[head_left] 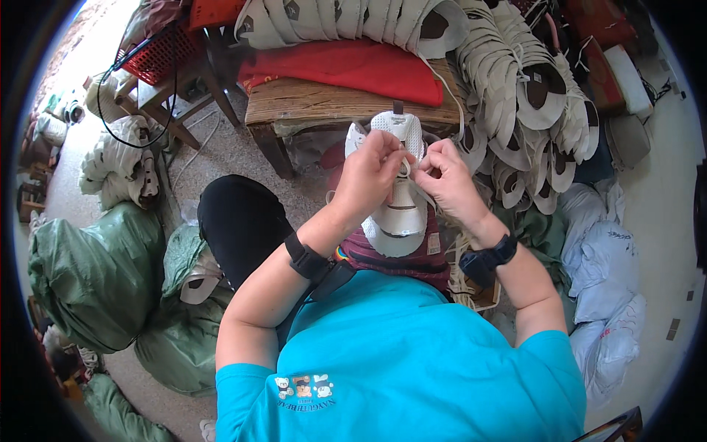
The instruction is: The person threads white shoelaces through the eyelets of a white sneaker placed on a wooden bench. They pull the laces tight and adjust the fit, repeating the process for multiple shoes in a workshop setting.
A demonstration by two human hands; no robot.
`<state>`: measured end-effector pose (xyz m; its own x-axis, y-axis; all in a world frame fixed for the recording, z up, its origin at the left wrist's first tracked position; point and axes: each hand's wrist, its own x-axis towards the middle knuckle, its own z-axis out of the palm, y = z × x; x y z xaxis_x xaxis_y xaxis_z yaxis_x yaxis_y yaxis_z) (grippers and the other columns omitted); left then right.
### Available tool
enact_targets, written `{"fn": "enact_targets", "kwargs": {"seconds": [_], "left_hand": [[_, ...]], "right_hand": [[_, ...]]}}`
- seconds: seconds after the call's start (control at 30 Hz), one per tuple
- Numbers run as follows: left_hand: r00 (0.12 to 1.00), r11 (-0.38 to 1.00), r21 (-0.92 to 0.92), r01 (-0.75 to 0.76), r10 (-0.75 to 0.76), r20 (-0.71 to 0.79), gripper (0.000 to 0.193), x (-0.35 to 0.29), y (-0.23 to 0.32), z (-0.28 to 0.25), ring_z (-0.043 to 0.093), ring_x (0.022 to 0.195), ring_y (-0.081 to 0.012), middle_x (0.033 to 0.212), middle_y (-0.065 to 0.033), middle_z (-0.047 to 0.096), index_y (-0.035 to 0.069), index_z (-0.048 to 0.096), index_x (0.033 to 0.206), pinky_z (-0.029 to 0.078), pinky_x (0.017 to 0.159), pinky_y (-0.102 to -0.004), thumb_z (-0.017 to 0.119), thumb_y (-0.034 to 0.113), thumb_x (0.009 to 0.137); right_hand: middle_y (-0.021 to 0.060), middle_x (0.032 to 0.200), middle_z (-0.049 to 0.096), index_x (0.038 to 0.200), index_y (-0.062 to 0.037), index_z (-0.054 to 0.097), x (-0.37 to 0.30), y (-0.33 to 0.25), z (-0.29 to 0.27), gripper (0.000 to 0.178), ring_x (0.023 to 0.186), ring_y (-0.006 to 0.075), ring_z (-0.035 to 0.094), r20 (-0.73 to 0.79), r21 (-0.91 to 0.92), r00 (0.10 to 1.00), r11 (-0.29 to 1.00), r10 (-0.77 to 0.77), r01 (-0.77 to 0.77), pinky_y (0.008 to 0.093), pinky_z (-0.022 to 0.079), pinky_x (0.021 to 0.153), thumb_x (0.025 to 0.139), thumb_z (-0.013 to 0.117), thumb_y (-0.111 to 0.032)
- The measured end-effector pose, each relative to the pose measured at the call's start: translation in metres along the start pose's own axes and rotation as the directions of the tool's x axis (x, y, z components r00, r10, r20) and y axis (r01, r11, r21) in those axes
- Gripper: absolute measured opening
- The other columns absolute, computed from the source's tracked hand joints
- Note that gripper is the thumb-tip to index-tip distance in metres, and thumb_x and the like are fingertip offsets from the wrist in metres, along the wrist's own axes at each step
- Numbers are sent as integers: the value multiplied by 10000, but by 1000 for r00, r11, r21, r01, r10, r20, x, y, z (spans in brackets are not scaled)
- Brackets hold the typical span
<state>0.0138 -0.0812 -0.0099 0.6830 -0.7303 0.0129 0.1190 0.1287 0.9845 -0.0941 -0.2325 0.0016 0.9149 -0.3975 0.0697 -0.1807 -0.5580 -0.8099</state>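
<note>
A white shoe upper lies over my lap, its perforated tongue pointing away from me toward the bench. Above its middle, my left hand is closed in a pinch on a pale shoelace. Close beside it, my right hand has thumb and fingers pinched together on the same lace. The fingertips nearly meet, and they partly cover the eyelet area of the upper. A dark striped cloth lies beneath the upper.
A wooden bench ahead carries a red cloth and a row of nested shoe uppers. More stacked uppers hang at its right. Green sacks sit left, pale sacks right. Loose laces lie beside my lap.
</note>
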Motion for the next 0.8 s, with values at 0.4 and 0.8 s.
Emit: {"fn": "enact_targets", "kwargs": {"seconds": [0.4,0.8], "left_hand": [[982,955,234,-183,186,10,104,-7,-17,-8,680,705,-253,906,-114,717,50,540,1044,530,605,-350,588,115,979],[989,959,-276,-68,29,-143,119,-6,-1,0,641,819,-77,942,-28,649,13,594,1066,525,715,-218,637,54,963]], "right_hand": [[23,1029,586,822,-9,636,15,-22,7,134,831,98,561,-413,463,906,878,92,121,237,464,698,929,670,-80],[47,1024,702,1166,9,641,8,-46,7,228,853,89,660,131,642,990,756,55,-127,249,540,767,956,660,-77]]}}
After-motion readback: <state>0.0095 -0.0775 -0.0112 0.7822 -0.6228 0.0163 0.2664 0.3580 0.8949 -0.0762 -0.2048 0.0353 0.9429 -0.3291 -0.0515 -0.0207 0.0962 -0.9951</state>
